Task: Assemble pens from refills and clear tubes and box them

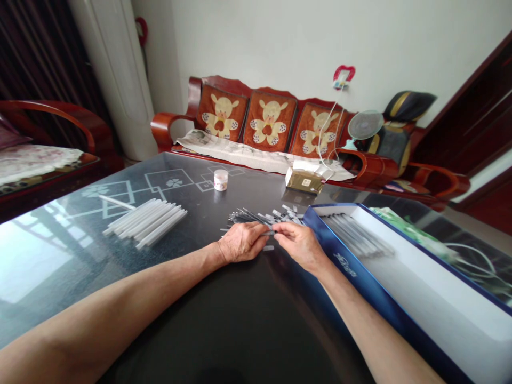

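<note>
The piece (271, 233), small and pale, is just above the table (240, 330), in the gap between the two hands. Its long axis runs roughly from nine o'clock to three, one end toward each hand; which end is the front cannot be told, since fingers cover most of it. The left hand (244, 241) is closed round its nine o'clock end, knuckles up. The right hand (299, 246) pinches the other end narrowly between thumb and fingertips.

Taking the piece as the clock's centre, a loose cap (268, 248) lies near at six, its long axis also from nine to three. At eleven, just beyond the left hand and partly hidden by it, thin dark refills (245, 215) lie in a heap. Small pale caps (288, 213) are scattered at one o'clock, up against the box.

The blue box (394, 304) stands from two to four, its near wall close beside the right forearm, a barrier on that side. Inside, a row of pens (356, 234) lies at three. A green bag (416, 229) sits past the far wall.

At nine to ten, well apart, white tubes (146, 223) lie side by side, slanting toward one o'clock. A jar (221, 181) stands at eleven and a tissue box (304, 180) at one, both farther off.
</note>
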### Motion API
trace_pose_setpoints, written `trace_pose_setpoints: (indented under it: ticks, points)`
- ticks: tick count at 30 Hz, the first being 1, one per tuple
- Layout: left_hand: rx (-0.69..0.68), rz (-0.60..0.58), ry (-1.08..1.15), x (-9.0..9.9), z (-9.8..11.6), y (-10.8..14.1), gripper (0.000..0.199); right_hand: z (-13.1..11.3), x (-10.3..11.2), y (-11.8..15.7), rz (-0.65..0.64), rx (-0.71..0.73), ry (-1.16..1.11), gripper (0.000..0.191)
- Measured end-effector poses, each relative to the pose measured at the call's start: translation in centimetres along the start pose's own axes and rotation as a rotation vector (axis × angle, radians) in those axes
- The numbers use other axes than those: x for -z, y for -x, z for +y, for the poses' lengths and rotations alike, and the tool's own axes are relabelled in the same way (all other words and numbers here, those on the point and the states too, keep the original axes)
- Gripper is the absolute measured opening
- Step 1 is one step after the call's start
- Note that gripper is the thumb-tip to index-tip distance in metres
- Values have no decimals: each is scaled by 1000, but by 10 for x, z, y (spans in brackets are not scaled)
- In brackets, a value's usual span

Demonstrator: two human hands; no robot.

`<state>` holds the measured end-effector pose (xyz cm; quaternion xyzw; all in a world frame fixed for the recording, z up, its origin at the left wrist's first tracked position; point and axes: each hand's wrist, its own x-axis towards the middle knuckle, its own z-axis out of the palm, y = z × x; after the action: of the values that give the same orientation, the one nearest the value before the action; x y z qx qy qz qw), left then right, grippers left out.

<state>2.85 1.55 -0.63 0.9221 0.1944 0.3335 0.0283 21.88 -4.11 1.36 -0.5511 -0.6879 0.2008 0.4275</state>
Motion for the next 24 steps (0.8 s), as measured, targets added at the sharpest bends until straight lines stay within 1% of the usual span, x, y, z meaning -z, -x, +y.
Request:
trace_pose_setpoints:
  ticks: [3, 5, 11, 15, 22, 24]
  points:
    - [2, -9, -14, 0, 0, 0, 25, -1, 0, 1, -21, 20, 75, 19]
    - [6, -13, -24, 0, 0, 0, 26, 0, 0, 2, -11, 47, 93, 20]
    - [34, -59, -44, 1, 1, -1, 26, 2, -3, 2, -7, 16, 85, 12]
    - [33, -71, -36, 1, 2, -1, 26, 0, -4, 3, -14, 36, 89, 12]
    - [24, -98, -50, -1, 0, -1, 26, -2, -4, 3, -9, 79, 173, 10]
    - [19, -90, -35, 0, -1, 0, 27, -2, -3, 2, -9, 103, 187, 10]
